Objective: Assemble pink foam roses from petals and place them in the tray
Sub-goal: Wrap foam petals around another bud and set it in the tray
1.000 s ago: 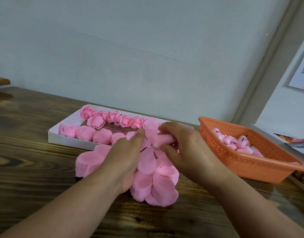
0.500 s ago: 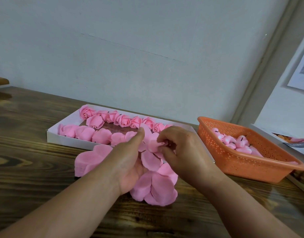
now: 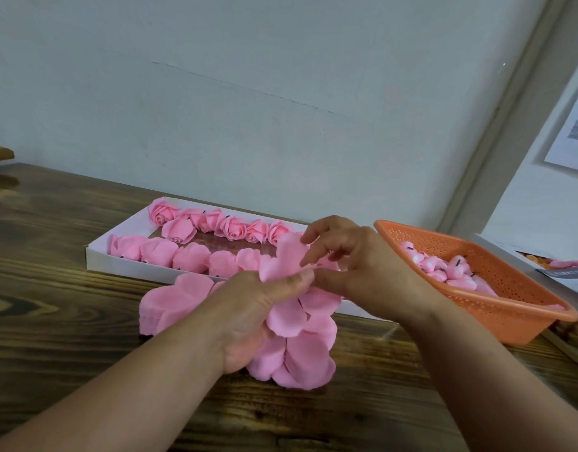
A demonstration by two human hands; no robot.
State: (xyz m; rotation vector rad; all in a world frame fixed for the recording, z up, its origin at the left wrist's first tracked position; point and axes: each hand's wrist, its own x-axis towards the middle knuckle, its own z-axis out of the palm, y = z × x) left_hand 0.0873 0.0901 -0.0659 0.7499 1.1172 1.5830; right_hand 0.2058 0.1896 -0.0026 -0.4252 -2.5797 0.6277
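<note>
Now we hold the petal strip (image 3: 289,308) just above the desk (image 3: 52,288), in front of the white tray (image 3: 95,256) of finished roses (image 3: 232,228). Our left hand (image 3: 248,308) pinches one petal under the thumb; our right hand (image 3: 362,269) nips the core. We should wrap snugly, gently, so the foam doesn't tear

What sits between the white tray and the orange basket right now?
In the head view, the right hand fills the gap between white tray and orange basket.
</note>
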